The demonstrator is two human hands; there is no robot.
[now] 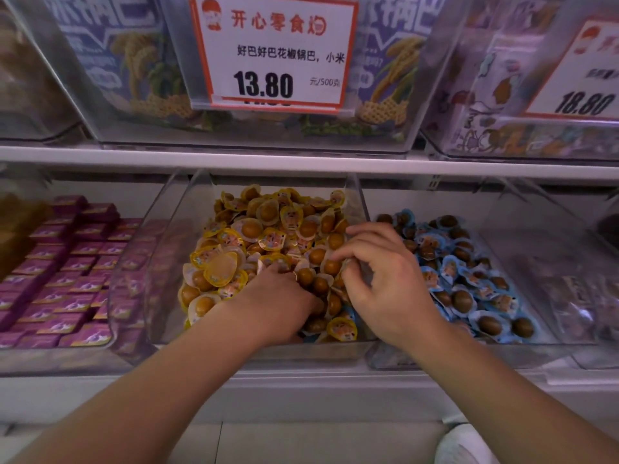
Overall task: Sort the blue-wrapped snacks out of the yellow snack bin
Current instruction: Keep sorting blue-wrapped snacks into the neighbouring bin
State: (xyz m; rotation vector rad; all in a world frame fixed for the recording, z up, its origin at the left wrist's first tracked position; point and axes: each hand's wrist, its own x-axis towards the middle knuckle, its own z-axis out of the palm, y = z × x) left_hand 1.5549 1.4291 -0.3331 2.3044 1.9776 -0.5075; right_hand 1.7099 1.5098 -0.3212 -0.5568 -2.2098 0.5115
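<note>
a store shelf (301,159) is being shown with clear bins ranged along it; above, a price card (273,51) reading 13.80 is being displayed on an upper bin. on the lower row, purple boxed snacks (67,262) are being kept at the left, the yellow snack bin (174,229) is being worked in at the centre, and a blue snack bin (542,262) is being kept just beside it on the right, already heaped with blue-wrapped snacks (469,279).

the left hand (278,296) is being dug into the yellow-wrapped snacks (268,229), its fingers buried in the pile, so what it is holding cannot be told. the right hand (378,279) is being held over the right side of the same bin with fingers curled toward the thumb, seemingly pinching at a wrapper; what is being pinched, if anything, cannot be made out.

a trace of blue wrapping is being glimpsed low at the bin's front edge, under the left hand. the sorting is being judged as still under way: the visible surface is almost all yellow, but deeper layers are being hidden and are probably still to be searched.
</note>
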